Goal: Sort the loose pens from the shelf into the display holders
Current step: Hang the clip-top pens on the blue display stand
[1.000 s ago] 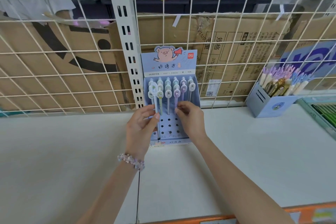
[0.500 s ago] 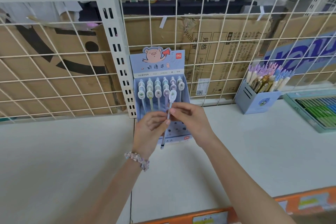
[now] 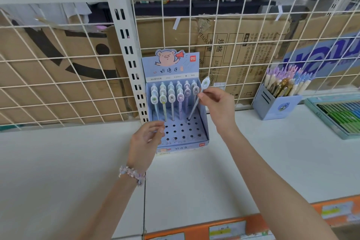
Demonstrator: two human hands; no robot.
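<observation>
White pen (image 3: 196,101) tilted, tip down

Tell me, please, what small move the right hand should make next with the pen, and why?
Probably push the pen straight down while bringing it upright. The right hand pinches it tilted, its tip already at a hole in the display holder, near the row of standing pens. The left hand holds nothing.

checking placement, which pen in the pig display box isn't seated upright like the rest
The pen pinched by the right hand: it leans right, tip at a hole on the box's right side, while the other pens stand upright in rows.
</observation>
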